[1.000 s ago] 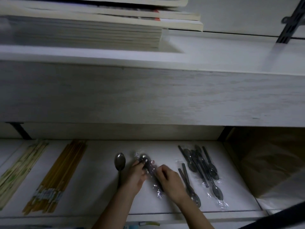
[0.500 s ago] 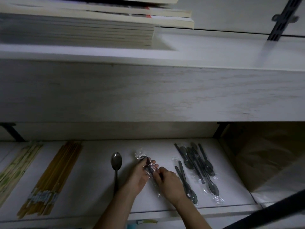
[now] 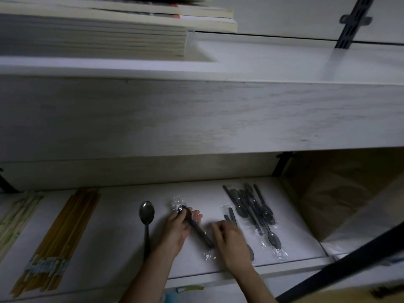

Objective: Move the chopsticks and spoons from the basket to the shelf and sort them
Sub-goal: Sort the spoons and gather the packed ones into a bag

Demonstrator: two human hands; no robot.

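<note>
My left hand (image 3: pixel 177 228) pinches the bowl end of a wrapped dark spoon (image 3: pixel 200 231) lying on the shelf (image 3: pixel 113 226), its wrapper faint in the dim light. My right hand (image 3: pixel 229 239), motion-smeared just right of it, hides part of two more spoons (image 3: pixel 231 214), and I cannot tell whether it grips anything.

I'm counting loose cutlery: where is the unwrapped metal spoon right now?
In the head view the metal spoon lies on the lower shelf, just left of the left hand and right of the brown chopsticks.
</note>
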